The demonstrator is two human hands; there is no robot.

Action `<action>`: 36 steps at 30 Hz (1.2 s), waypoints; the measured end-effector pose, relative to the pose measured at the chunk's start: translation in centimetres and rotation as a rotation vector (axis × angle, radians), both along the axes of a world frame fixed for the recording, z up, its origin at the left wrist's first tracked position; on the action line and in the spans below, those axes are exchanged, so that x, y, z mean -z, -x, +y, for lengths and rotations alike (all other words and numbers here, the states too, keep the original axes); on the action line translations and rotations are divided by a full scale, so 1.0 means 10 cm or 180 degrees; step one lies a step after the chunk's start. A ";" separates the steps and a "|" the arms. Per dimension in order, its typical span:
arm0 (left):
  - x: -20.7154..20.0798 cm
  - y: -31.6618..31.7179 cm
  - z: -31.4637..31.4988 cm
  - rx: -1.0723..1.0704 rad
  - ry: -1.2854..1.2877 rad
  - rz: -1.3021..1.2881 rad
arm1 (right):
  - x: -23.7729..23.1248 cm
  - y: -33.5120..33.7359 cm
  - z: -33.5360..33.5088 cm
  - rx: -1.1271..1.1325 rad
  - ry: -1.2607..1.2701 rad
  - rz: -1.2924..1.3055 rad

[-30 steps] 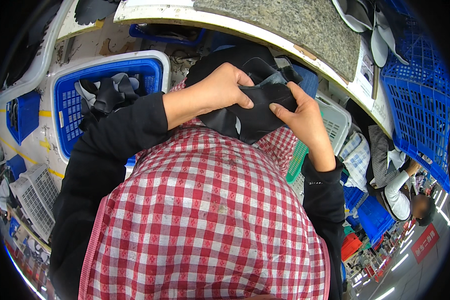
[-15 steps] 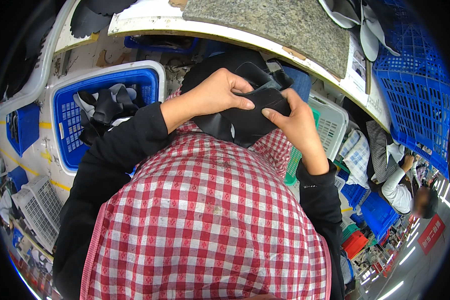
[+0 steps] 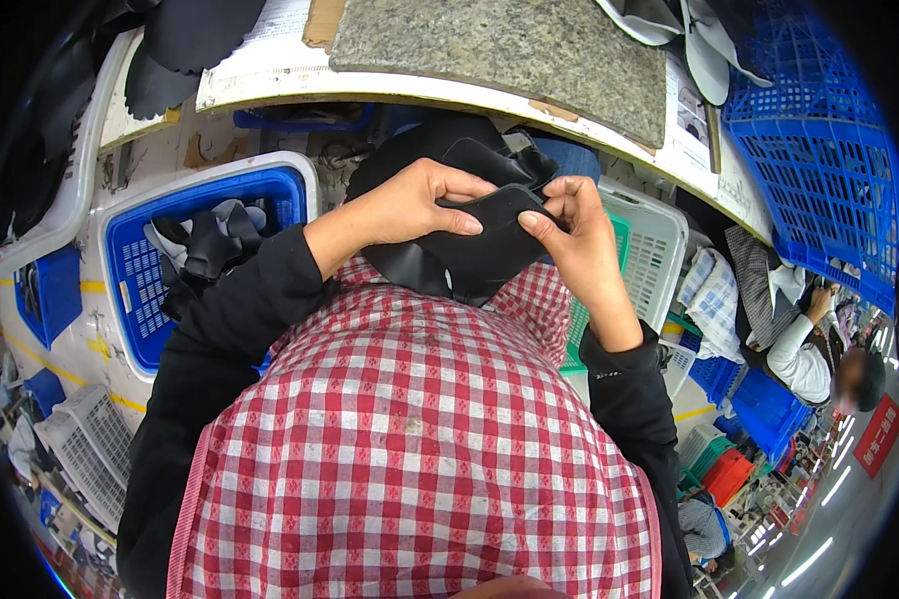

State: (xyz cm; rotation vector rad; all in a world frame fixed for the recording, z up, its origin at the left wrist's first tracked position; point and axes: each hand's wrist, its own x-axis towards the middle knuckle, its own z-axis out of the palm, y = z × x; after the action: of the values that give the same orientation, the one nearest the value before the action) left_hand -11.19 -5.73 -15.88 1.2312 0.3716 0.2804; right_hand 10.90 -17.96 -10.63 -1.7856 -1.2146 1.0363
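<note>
Item: one black, flexible, sheet-like piece [image 3: 494, 240], smooth-faced, its upper edge curved; located above the wearer's lap, just short of the table edge, raised between two bare hands.

Left hand [image 3: 410, 208]: pinching the piece near its upper left edge, thumb on the near face, fingers partly hidden behind.

Right hand [image 3: 581, 240]: pinching the upper right corner between thumb and bent fingers; the two hands stand apart.

Beneath and behind: further black material [image 3: 420, 140], folded, its separate parts hard to tell.

Worn: red-and-white checked apron [image 3: 390, 429]; black sleeves [image 3: 240, 299].

To the left: blue basket [image 3: 295, 190] with black and grey pieces [image 3: 212, 245] heaped inside, set within a pale-rimmed tub.

To the right: pale perforated basket [image 3: 659, 250], with green beside it; a light checked cloth [image 3: 707, 299] beyond.

Ahead: white table [image 3: 449, 98] bearing a speckled grey slab [image 3: 509, 60]; at its right end, a large blue crate [image 3: 819, 150], tilted in view.

Far right: a co-worker's white sleeve [image 3: 797, 361].
</note>
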 end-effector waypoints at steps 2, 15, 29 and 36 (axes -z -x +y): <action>0.01 0.00 0.02 0.0059 0.0056 0.0024 | -0.02 -0.01 0.02 -0.0006 -0.0016 0.0011; -0.29 -0.06 -0.13 -0.0306 -0.1019 0.1036 | -0.08 -0.21 0.11 -0.0740 0.0268 0.0124; -0.06 0.15 -0.20 -0.0941 0.0825 0.0295 | -0.03 -0.25 -0.14 -0.0450 -0.0052 0.0556; -1.50 0.12 0.13 -0.1708 -0.2312 -0.0371 | -1.22 -0.16 -0.22 -0.0094 -0.1631 -0.0633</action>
State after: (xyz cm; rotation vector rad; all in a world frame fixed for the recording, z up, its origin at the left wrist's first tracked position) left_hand -12.41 -4.43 -0.92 1.7990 0.5186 1.0092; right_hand 12.55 -20.14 1.53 -1.4884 -1.4732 0.5024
